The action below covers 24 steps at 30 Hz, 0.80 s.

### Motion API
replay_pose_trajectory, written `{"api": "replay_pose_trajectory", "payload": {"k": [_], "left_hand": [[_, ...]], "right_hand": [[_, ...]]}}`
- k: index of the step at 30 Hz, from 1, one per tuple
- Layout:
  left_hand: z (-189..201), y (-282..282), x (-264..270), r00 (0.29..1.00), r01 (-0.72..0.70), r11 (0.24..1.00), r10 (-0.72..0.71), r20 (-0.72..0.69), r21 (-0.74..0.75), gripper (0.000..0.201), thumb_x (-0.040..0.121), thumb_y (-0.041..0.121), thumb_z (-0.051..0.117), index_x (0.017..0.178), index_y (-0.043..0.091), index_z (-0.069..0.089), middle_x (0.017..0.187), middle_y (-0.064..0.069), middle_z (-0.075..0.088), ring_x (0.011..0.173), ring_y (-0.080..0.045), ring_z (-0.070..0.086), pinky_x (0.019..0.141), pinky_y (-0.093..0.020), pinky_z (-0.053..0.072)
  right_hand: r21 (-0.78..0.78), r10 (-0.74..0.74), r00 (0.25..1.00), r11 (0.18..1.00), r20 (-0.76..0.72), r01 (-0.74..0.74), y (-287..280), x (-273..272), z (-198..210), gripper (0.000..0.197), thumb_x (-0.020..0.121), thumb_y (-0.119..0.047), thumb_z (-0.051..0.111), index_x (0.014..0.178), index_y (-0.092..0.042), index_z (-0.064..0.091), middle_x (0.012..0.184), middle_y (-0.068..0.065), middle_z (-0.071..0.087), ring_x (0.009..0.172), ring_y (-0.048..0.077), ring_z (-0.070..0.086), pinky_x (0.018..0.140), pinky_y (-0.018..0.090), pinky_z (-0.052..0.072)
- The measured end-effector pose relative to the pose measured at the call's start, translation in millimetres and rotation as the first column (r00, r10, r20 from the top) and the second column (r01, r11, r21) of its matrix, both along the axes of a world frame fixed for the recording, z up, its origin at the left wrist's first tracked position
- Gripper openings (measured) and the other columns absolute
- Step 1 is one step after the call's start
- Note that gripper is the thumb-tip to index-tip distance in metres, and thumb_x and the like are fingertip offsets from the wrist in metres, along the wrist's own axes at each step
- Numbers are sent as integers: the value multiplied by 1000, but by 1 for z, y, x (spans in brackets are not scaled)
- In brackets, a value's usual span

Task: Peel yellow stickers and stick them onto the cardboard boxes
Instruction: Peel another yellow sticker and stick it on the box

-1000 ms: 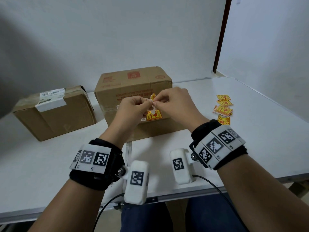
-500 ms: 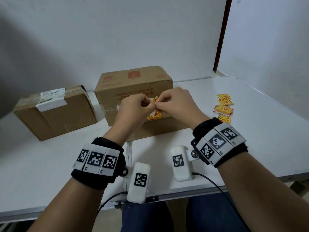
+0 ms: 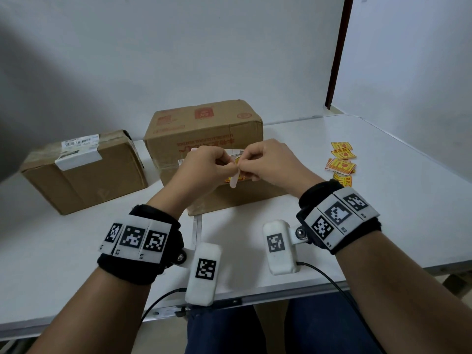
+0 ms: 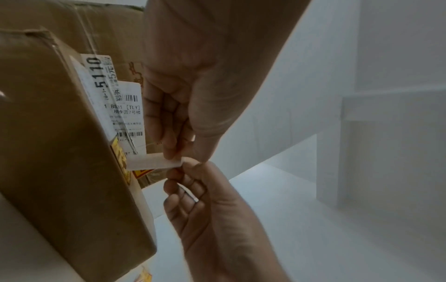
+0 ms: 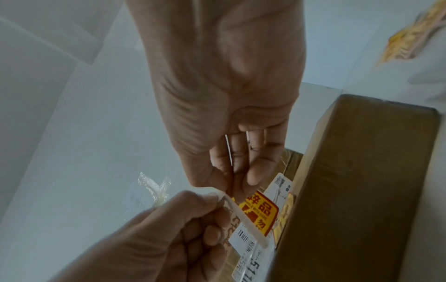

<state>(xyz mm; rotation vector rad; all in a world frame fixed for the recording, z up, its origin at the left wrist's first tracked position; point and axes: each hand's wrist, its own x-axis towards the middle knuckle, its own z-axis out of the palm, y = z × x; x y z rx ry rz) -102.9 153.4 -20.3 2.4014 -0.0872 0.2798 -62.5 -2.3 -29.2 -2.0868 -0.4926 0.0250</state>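
Observation:
Both hands meet in front of the larger cardboard box (image 3: 204, 123). My left hand (image 3: 229, 164) pinches the white backing strip (image 3: 233, 180), seen as a white tab (image 4: 154, 162) in the left wrist view. My right hand (image 3: 244, 164) pinches the yellow sticker (image 5: 260, 211) by its upper edge, partly peeled from the backing (image 5: 243, 223). Another yellow sticker (image 4: 119, 154) is stuck on the box's front face beside a white shipping label (image 4: 128, 112). Fingers hide most of the held sticker in the head view.
A smaller cardboard box (image 3: 84, 175) with a white label stands at the left. A loose pile of yellow stickers (image 3: 341, 162) lies on the white table (image 3: 383, 213) to the right. The wall is close behind the boxes.
The white backing has come further off and now hangs as a longer strip between the hands. Both hands have stayed in front of the larger box.

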Motion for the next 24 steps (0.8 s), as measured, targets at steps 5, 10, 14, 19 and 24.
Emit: {"api": "replay_pose_trajectory", "payload": {"k": [5,10,14,19,24], "left_hand": [[0,7,1,988,52,947,-96,-124,-317,26,91,20,64,89,-6,67,83,-13,69,65,-5,60,61,-17,52],[-1,7,-1,976,46,861,-147,-160,-507,28,94,19,58,95,-9,65,84,-9,67,77,-14,59,68,-16,53],[-4,8,2,974,44,835,-158,-162,-549,38,93,33,60,96,-5,66,88,-10,66,79,-15,62,82,-28,57],[-5,10,3,975,51,817,-166,-149,-574,12,86,18,70,82,7,71,79,-7,68,73,-11,62,71,-21,55],[-5,9,3,966,49,754,-202,-159,-655,15,89,15,65,93,1,69,86,-9,68,70,-8,63,73,-19,57]], "right_hand": [[210,58,983,977,-175,-20,-3,-1,-2,12,86,-14,66,83,-4,72,77,7,70,68,12,65,66,22,56],[382,162,945,923,-286,-42,-3,-1,-3,14,90,-8,62,77,-10,67,70,6,65,61,9,59,59,16,52],[325,98,973,945,-210,-25,-1,1,-7,13,88,-13,66,75,-13,67,69,2,65,62,7,58,59,17,51],[346,100,974,938,-204,-24,1,0,-9,15,89,-13,64,74,-12,67,70,2,66,63,8,59,59,17,51],[462,176,942,887,-286,-26,2,-1,-13,21,93,-25,61,91,-7,71,73,1,68,71,11,61,67,22,53]]}}
